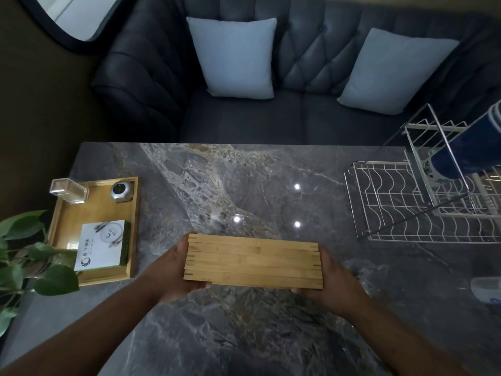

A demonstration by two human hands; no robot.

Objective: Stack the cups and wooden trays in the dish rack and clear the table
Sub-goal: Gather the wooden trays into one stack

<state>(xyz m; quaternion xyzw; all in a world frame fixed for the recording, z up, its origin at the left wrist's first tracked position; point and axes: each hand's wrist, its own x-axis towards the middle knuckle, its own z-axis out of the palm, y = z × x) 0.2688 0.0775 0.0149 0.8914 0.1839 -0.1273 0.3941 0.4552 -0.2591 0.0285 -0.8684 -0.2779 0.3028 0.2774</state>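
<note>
— What did the head camera show of the hands?

— The left hand [173, 270] and the right hand [329, 278] were pressed against opposite ends of a stack of wooden trays [253, 263], clamping it between them, fingers curled under the bottom edge. The stack was tipped so its long edges faced the camera, over the near middle of the grey marble bench [244, 185].

— And the dish rack?

— The wire dish rack [406, 207] stood at the bench's right side, well apart from the stack. Nested blue cups [471, 147] lay tilted across its upper tier.

— Anything else on the bench?

— At the left, a larger wooden tray [67, 232] carried a clear box [69, 189], a small round clock [122, 191] and a white card box [101, 246], beside a leafy plant [29, 256].
</note>
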